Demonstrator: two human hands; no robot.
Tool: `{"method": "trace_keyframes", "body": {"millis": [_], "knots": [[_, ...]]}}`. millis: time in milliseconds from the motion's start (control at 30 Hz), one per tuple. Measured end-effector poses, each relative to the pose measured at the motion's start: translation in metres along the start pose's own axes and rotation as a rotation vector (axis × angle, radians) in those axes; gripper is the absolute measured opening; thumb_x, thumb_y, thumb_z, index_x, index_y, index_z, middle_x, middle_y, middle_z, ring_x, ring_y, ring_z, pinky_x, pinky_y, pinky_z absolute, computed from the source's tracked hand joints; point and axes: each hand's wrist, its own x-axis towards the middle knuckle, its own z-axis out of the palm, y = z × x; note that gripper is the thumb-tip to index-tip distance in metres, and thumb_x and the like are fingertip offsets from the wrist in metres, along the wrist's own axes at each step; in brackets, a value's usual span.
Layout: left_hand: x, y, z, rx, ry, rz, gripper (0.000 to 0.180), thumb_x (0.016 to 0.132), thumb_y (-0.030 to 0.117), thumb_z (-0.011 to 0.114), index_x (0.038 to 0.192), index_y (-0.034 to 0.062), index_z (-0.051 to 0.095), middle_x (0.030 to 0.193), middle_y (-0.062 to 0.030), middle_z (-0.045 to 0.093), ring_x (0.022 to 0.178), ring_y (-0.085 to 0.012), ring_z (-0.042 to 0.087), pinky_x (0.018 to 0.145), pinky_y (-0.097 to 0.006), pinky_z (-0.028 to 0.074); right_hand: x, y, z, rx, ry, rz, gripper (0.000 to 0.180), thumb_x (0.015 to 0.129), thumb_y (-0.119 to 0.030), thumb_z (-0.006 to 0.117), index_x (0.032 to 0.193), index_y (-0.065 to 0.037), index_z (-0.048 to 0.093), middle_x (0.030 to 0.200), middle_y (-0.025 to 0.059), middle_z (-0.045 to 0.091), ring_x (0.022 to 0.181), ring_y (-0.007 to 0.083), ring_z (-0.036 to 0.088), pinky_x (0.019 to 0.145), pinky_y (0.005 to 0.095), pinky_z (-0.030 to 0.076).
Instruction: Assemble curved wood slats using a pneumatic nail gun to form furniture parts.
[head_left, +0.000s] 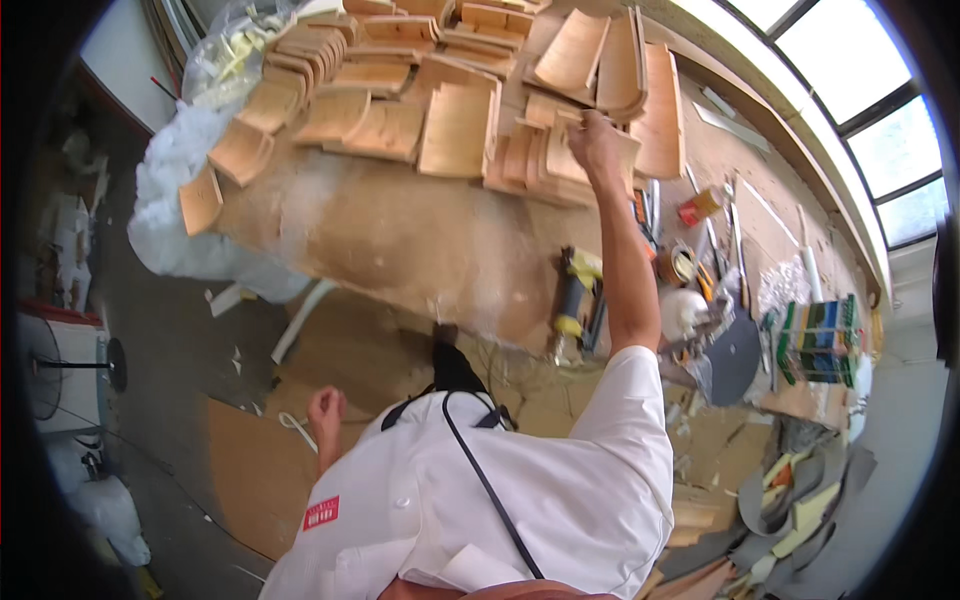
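Observation:
My right arm stretches forward over the workbench, and my right hand is closed at the top edge of a curved plywood panel. That panel belongs to a group of bent panels leaning on one another; my fingertips are partly hidden behind the hand. Just beyond it, a taller curved panel stands tilted, with a long one to its right. Down at my left side, away from the bench, my left hand hangs with curled fingers and nothing visible in it.
More bent plywood pieces cover the bench's far left. A yellow-and-black power tool lies near the front edge. Rightward are a tape roll, a small bottle and a striped box. Plastic wrapping bulges beside the left end.

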Motion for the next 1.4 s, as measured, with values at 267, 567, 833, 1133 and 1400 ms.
{"method": "trace_keyframes", "body": {"millis": [267,567,833,1133,1400], "knots": [[0.001,0.044,-0.003,0.102,0.144,-0.044,0.019,0.091,0.015,0.061,0.101,-0.0012,0.056,0.081,-0.0082,0.062,0.07,-0.0142,0.061,0.059,-0.027,0.051,0.118,0.084,0.091,-0.208,-0.116,0.515,0.055,0.082,-0.045,0.059,0.097,0.008,0.066,0.098,0.0318,0.063,0.096,0.0447,0.061,0.086,0.0473,0.048],[0.038,0.043,0.023,0.284,0.116,0.137,0.019,0.086,0.012,0.064,0.097,-0.0028,0.06,0.078,-0.007,0.062,0.068,-0.0141,0.059,0.06,-0.028,0.047,0.157,0.135,0.152,0.337,-0.149,0.811,0.024,0.08,-0.019,0.06,0.074,0.005,0.062,0.079,0.0252,0.065,0.074,0.028,0.068,0.051,0.0406,0.052],[0.084,0.153,0.083,0.303,-0.089,0.323,0.024,0.087,0.014,0.064,0.105,-0.0013,0.06,0.086,-0.0094,0.065,0.079,-0.0138,0.061,0.072,-0.029,0.05,0.209,0.011,-0.009,0.36,0.147,0.461,0.036,0.081,-0.019,0.055,0.087,0.017,0.056,0.078,0.0275,0.065,0.059,0.0312,0.067,0.058,0.038,0.056],[0.156,0.292,0.234,-0.223,-0.773,0.282,0.028,0.095,0.023,0.056,0.104,-0.0033,0.059,0.095,-0.0087,0.064,0.09,-0.0168,0.064,0.079,-0.03,0.053,0.129,-0.095,-0.154,0.69,0.002,0.481,0.029,0.082,-0.013,0.054,0.093,0.015,0.054,0.081,0.0239,0.062,0.061,0.0315,0.068,0.056,0.0383,0.061],[0.137,0.388,0.31,-0.597,-1.338,-0.458,0.109,0.079,0.073,0.052,0.135,-0.0162,0.024,0.113,-0.0261,0.057,0.1,-0.0364,0.062,0.09,-0.042,0.052,-0.017,-0.215,-0.221,0.614,0.204,0.596,0.024,0.081,-0.015,0.06,0.095,0.005,0.06,0.091,0.0095,0.059,0.085,0.02,0.063,0.069,0.0309,0.056]]}}
